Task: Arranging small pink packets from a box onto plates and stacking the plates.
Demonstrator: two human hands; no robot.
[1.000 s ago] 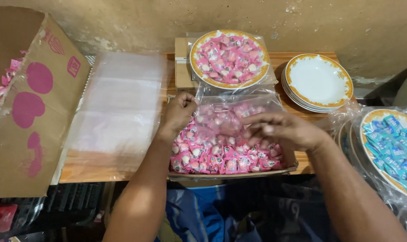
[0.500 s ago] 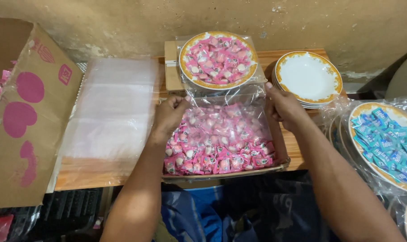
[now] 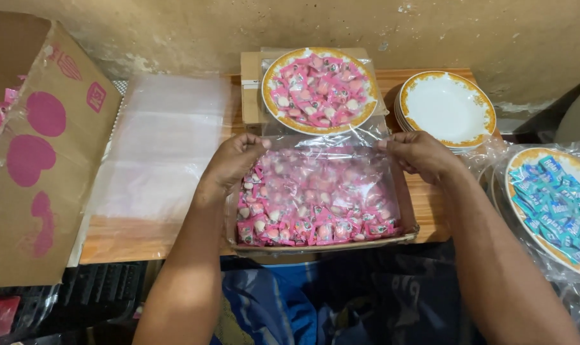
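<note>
Where the view begins: dark and blue cloth (image 3: 303, 300) at 6 o'clock, below the table edge, with both forearms reaching up over it.
Tray: a shallow cardboard tray (image 3: 322, 246) of pink wrapped sweets (image 3: 315, 211) sits at the near edge of the wooden table (image 3: 137, 239), dead centre.
Film: a clear plastic bag (image 3: 322, 169) lies stretched over the sweets, its far edge pulled flat between the two hands, seemingly so the mouth stays flat and wide.
Left hand: left hand (image 3: 234, 167) at 10 o'clock of the tray, fingers pinched together on the bag's corner.
Right hand: right hand (image 3: 419, 155) at 2 o'clock of the tray, fingers likewise closed on the opposite corner.
Left side: a stack of flat clear bags (image 3: 165, 144) at 9 o'clock, and beyond it an open cardboard box (image 3: 41, 160) printed with pink hearts.
Right side: a wrapped plate of blue sweets (image 3: 552, 204) at 3 o'clock, close to the right forearm, so that side is crowded.
Far: a filled plate of pink sweets (image 3: 320, 89), already in plastic, at 12 o'clock just beyond the hands; a stack of empty white plates (image 3: 446, 108) with yellow rims at 1 o'clock.
Backdrop: a rough plaster wall (image 3: 239, 25).
</note>
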